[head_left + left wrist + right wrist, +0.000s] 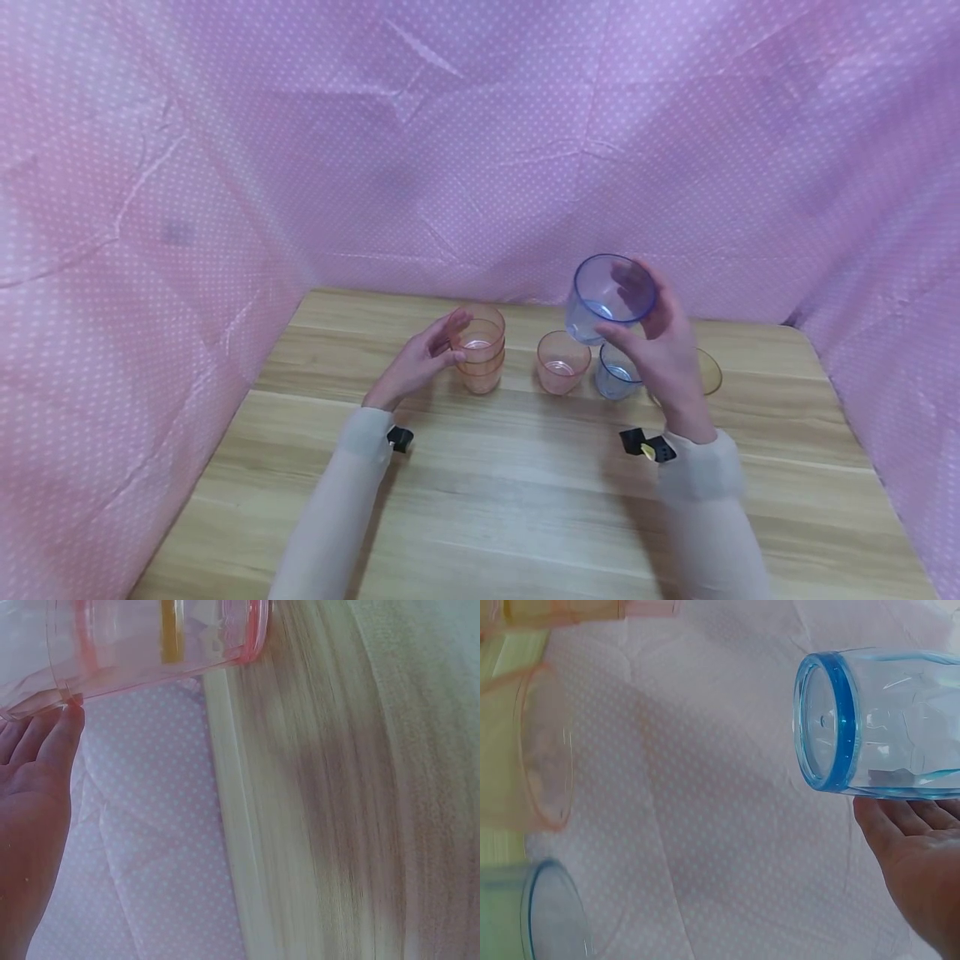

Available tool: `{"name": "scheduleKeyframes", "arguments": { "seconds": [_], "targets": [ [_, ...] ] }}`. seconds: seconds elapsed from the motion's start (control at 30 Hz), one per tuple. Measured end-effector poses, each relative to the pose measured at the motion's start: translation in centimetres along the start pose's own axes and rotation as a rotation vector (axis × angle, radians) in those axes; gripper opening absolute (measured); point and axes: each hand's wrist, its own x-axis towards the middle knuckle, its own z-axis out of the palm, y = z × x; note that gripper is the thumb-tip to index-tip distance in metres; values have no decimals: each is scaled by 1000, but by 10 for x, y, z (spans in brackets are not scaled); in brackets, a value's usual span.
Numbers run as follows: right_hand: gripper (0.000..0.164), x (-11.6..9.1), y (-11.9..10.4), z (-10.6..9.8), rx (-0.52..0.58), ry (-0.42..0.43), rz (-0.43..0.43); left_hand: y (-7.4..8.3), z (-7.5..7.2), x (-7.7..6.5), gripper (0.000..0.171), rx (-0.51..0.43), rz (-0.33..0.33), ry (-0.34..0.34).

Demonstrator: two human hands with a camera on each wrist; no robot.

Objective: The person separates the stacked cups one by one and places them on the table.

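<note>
On the left of the table stands an upright stack of clear pink and amber cups. My left hand holds the stack from its left side, thumb in front and fingers behind. In the left wrist view, its fingertips touch the pink wall of a cup. My right hand grips a clear blue cup by its side, raised above the table with its mouth tipped toward me. The right wrist view shows the thick blue base of this cup and fingers along its wall.
Below the raised cup, a single pink cup and a second blue cup stand side by side. A yellow-rimmed cup is partly hidden behind my right hand. Pink dotted cloth hangs around the wooden table.
</note>
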Motion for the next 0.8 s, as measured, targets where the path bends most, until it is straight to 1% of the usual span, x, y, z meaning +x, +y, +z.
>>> {"name": "scheduleKeyframes", "arguments": {
  "seconds": [0.23,0.37,0.5,0.67,0.8],
  "targets": [
    [78,-9,-4,-22,29,74,-1,2,4,-1,70,0,11,20],
    [77,-14,-6,-34,7,114,-5,3,5,-3,70,-5,12,44],
    [76,-19,-8,-47,17,151,-16,3,6,-4,70,-4,-2,64],
    [75,-25,-10,-64,47,193,-39,4,6,-4,71,27,-38,93],
    [75,-29,-12,-79,69,220,-47,4,7,-5,72,36,-37,102]
  ]
}}
